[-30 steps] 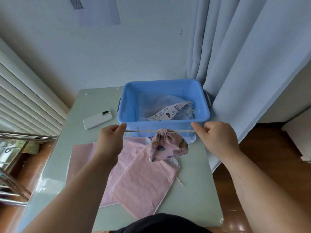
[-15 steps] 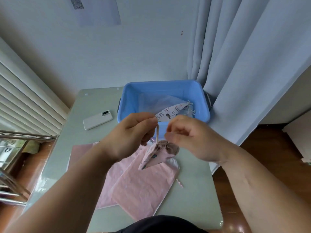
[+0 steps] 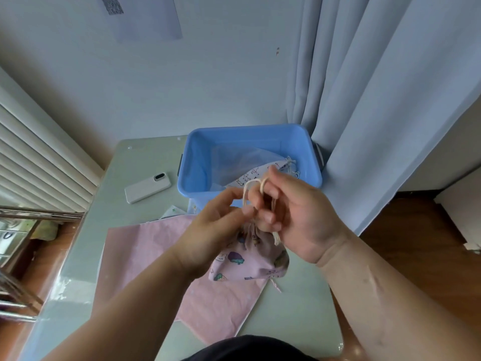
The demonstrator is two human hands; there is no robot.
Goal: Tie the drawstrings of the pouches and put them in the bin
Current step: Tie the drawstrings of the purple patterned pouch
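Observation:
A small pink pouch (image 3: pixel 250 259) printed with cartoon figures hangs in the air above the table, its mouth gathered tight. Its cream drawstring (image 3: pixel 250 184) loops over the fingers of my right hand (image 3: pixel 291 217), which curl round the cord. My left hand (image 3: pixel 210 230) pinches the cord just above the pouch's neck. Behind them stands the blue bin (image 3: pixel 309 155), holding a white patterned pouch (image 3: pixel 260 173) and a pale see-through one. Two flat pink pouches (image 3: pixel 156 251) lie on the table under my hands.
A white phone (image 3: pixel 147 187) lies on the grey-green table (image 3: pixel 135 157) left of the bin. A grey curtain (image 3: pixel 377 113) hangs against the bin's right side. White blinds and a metal rack are at the left. Wooden floor shows to the right.
My hands were spread wide, pulling the drawstring taut. They have come together above the pouch, and the cord now loops round my right fingers.

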